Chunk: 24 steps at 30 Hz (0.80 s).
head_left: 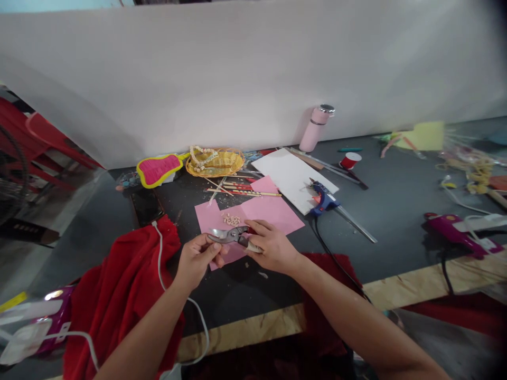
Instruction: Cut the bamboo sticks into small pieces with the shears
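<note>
Over the pink paper [269,214], my right hand [277,248] is wrapped round the handles of a pair of pruning shears [234,234]. Their blades point left and are parted. At the blade end, my left hand [198,258] is closed in a pinch; what sits between its fingertips is too small or hidden to name. Just beyond the shears, a small heap of pale cut bits [232,219] lies on the paper. Several patterned chopstick-like sticks [241,190] are spread behind it, some touching the paper's far edge.
A wicker basket [229,162] and a pink-yellow paddle shape [160,170] stand at the back. Right of the paper are a white board [295,177], a blue glue gun [325,199] with its cord, and a pink flask [315,129]. A red cloth [130,274] and phone [146,206] lie left.
</note>
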Tool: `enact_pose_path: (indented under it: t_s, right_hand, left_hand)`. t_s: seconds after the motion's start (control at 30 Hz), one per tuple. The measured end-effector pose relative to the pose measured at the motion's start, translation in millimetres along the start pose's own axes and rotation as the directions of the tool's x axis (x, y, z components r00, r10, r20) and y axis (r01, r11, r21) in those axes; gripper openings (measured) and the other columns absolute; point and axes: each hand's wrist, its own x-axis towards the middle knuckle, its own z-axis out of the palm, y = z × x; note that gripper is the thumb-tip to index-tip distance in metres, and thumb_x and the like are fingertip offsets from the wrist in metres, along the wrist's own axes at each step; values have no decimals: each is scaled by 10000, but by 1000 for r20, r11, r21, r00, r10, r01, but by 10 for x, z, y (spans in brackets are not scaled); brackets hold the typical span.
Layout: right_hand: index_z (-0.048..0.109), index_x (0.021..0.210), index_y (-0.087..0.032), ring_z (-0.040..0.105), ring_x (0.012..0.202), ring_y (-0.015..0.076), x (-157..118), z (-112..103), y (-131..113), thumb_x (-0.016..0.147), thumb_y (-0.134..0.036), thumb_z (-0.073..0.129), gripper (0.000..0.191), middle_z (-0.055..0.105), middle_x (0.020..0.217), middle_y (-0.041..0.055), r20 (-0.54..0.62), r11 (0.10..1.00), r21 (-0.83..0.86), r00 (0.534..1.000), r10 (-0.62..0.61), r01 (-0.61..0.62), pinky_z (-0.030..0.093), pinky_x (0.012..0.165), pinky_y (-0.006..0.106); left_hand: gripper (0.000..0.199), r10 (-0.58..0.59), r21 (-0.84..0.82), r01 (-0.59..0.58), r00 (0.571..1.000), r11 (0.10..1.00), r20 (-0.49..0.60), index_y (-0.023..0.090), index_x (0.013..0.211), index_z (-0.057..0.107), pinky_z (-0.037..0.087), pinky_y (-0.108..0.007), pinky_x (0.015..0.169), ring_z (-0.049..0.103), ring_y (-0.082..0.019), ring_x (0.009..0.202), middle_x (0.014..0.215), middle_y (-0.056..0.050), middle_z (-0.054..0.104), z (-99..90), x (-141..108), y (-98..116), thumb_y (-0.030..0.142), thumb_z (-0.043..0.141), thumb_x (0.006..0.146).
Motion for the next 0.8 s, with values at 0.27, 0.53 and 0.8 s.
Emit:
enact_pose_path:
  t_s: [0.27, 0.53, 0.8]
  right_hand:
    - [634, 1003, -163, 359, 1275, 324, 17, -47, -40, 842, -341, 586, 245, 446, 1361, 161, 49, 994, -113, 999, -5, 11, 381, 994, 500]
    - [654, 804, -199, 494, 918, 229, 25, -27, -93, 822, -282, 598, 102, 566, 1005, 87, -51, 989, -127, 996, 70, -76, 450, 797, 382]
    - [625, 764, -183, 502, 766, 177, 9, -43, -124, 836, -232, 561, 108, 580, 839, 55, -31, 986, -159, 999, 45, -49, 431, 697, 309]
  left_hand:
    - [166, -29, -73, 28, 1000, 997, -9, 130, 763, 635, 482, -215, 467, 591, -98, 456, 657, -25, 690, 32, -24, 28, 286, 690, 763]
    - [190, -50, -133, 46, 999, 990, -23, 123, 728, 623, 468, -201, 433, 581, -94, 428, 632, -24, 682, 31, -24, 54, 288, 717, 739]
    - [172, -20, -103, 17, 1000, 995, -24, 125, 725, 621, 461, -201, 444, 584, -92, 438, 644, -22, 687, 28, -34, 40, 274, 702, 757]
